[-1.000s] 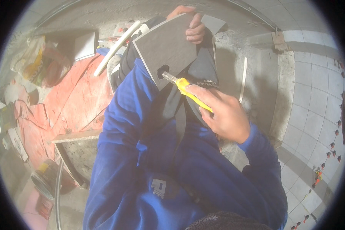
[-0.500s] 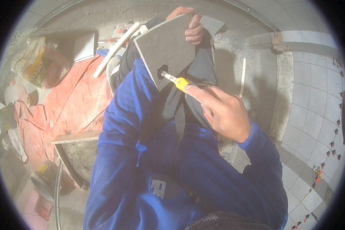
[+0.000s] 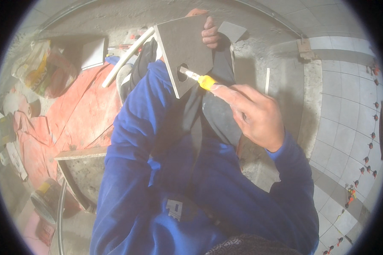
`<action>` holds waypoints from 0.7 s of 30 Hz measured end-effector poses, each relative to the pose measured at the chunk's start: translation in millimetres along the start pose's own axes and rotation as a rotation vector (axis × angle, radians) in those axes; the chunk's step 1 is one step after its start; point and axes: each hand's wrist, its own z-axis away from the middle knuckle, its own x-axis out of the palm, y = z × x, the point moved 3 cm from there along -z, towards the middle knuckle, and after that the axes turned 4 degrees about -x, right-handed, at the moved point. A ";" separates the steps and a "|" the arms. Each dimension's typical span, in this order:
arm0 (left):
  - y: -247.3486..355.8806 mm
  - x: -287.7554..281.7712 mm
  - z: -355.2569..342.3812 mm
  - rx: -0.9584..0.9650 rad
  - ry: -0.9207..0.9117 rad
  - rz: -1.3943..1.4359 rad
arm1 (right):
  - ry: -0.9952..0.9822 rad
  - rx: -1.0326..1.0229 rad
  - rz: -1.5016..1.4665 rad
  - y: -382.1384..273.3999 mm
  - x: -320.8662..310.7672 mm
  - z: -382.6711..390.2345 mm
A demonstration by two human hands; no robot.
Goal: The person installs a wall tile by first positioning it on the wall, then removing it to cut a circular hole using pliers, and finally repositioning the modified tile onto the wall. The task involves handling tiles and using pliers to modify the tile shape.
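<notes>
A dark grey tile is held up tilted in front of me, its pale left edge showing, with a small rough-edged hole near its lower corner. My left hand grips the tile's far right edge, its fingers curled over the front; the rest of that hand is behind the tile. In my right hand is a yellow-handled tool with a narrow pale tip, the index finger stretched along the handle. The tip is at the hole; how far it goes in, I cannot tell.
To the left lie a reddish sheet, a plastic sack, a white tile and a long white strip. A bucket stands lower left beside a wooden frame. Pale tiles with several red-and-black clips line the right.
The tile has turned, so its left edge shows more and its face looks narrower. My right hand and the yellow-handled tool have shifted slightly right, the tip staying at the hole.
</notes>
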 end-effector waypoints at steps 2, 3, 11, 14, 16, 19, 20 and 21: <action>0.0 0.5 -0.1 0.015 0.016 -0.012 | -0.011 -0.012 0.015 0.0 -0.9 -0.7; -0.5 0.9 0.4 0.023 0.030 -0.013 | -0.011 -0.012 0.017 0.0 -0.8 -1.1; -1.8 2.8 0.6 0.023 0.057 0.005 | -0.009 -0.025 0.044 0.2 0.2 -2.3; -2.2 1.5 1.9 0.032 0.022 0.014 | -0.021 -0.027 0.057 -1.5 0.1 -1.1; -0.3 2.5 2.6 0.024 -0.073 0.001 | -0.088 0.006 0.079 -3.3 0.4 1.6; 3.8 3.4 11.1 0.067 -0.179 -0.014 | -0.093 0.017 0.024 -7.9 0.3 6.2; 4.8 2.6 12.6 0.065 -0.178 -0.010 | -0.090 0.011 0.027 -9.0 0.5 7.3; 5.5 2.4 13.4 0.061 -0.197 -0.003 | -0.087 0.006 0.031 -9.9 1.0 8.6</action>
